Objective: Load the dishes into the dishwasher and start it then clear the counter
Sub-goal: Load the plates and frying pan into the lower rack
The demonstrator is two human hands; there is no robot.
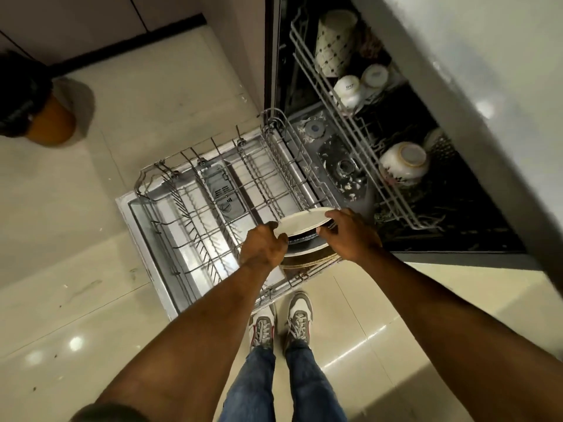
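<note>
Both hands clamped the round white ceramic plate [301, 221], left hand [263, 246] and right hand [350, 236] pinching opposite rims, face tilted up above the grey wire lower rack [213, 190], over its near right corner.

I stand at the open dishwasher door [146, 239], my shoes [280, 324] just before it. The lower rack [213, 190] sits pulled out over the door. My left hand [263, 246] and right hand [350, 236] hold a stack of plates [304, 236] between them, over the rack's near right corner. Behind and right, the upper rack [350, 117] carries cups [348, 89] and a bowl [403, 162]. The counter [487, 71] runs along the right.
</note>
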